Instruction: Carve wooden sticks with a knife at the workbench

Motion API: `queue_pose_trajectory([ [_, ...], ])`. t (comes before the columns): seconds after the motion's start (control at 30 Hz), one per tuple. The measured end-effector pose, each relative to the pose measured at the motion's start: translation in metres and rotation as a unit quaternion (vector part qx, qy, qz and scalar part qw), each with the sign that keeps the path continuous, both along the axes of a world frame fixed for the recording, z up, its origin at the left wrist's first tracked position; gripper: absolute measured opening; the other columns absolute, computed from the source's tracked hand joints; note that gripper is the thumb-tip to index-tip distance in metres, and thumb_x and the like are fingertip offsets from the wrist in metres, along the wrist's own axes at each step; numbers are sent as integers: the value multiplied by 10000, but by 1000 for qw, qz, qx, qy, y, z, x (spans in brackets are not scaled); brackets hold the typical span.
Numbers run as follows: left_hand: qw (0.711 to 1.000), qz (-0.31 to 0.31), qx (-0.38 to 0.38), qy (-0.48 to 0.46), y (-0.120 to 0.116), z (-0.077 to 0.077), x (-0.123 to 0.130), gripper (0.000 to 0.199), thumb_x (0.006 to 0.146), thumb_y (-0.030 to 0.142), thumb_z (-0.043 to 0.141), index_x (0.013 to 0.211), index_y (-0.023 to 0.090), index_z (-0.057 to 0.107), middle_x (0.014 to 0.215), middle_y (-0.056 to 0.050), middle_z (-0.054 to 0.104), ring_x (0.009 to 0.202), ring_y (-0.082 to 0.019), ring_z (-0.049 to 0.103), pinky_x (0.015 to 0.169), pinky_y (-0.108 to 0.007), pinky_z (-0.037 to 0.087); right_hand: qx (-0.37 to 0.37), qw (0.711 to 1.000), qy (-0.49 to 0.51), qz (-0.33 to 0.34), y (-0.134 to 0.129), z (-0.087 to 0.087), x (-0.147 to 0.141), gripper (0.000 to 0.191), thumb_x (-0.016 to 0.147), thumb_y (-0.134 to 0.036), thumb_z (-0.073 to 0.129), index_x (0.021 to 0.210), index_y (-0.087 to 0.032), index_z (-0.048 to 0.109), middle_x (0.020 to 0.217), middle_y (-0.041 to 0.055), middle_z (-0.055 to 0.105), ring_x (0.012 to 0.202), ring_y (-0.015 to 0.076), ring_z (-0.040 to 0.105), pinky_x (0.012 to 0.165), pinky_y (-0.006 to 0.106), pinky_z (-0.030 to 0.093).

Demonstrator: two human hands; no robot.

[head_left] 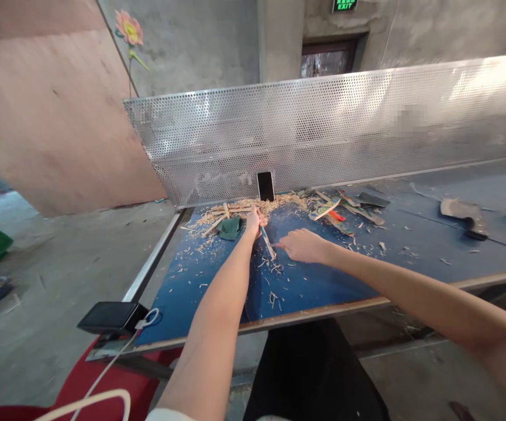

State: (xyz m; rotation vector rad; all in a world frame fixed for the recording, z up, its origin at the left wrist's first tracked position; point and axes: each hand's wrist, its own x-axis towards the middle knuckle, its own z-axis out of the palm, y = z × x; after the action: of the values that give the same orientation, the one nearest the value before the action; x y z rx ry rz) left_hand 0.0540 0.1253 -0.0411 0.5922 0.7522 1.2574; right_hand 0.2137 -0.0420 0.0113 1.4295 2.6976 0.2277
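Note:
My left hand (255,222) is closed around the upper end of a narrow wooden strip (268,242), which slants down toward the blue tabletop (230,275). Just right of the strip's lower end, my right hand (300,245) is closed, with a small thin tool (278,245) showing at its fingertips beside the wood. The tool's shape is too small to make out. Curled wood shavings (274,268) lie under and around the strip.
A phone (265,186) leans on the perforated metal screen (235,134) behind a shavings heap. Painted wood pieces (325,209) lie right, green cloth (229,228) left. A black device (111,318) with a cable sits at the table's left front corner.

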Motion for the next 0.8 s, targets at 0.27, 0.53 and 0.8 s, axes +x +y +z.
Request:
queue_pose_trajectory([
  [0.27,998,46,-1,48,1,-3,5,427,1098,525,459,791,235,396,538,90,294,362,-66,236,400,-179,148,-23,1000,-7,18,59,2,-20,497,1118,-371,364,1170,-176,818,1163,198,805,1061,327,788,875,398,572],
  [0.53,997,36,6,68,9,-7,8,422,1099,503,460,779,235,398,517,95,273,353,-67,242,387,-177,174,-79,996,36,-23,52,-4,-16,547,1132,-422,347,1188,-129,804,1141,217,804,1047,316,792,866,379,571],
  [0.8,996,29,12,79,12,-12,12,414,1107,485,455,776,243,391,497,89,286,334,-76,266,389,-194,168,-100,995,-11,-15,15,4,-4,513,1112,-392,383,1146,-139,828,1073,224,806,963,330,801,792,378,557],
])
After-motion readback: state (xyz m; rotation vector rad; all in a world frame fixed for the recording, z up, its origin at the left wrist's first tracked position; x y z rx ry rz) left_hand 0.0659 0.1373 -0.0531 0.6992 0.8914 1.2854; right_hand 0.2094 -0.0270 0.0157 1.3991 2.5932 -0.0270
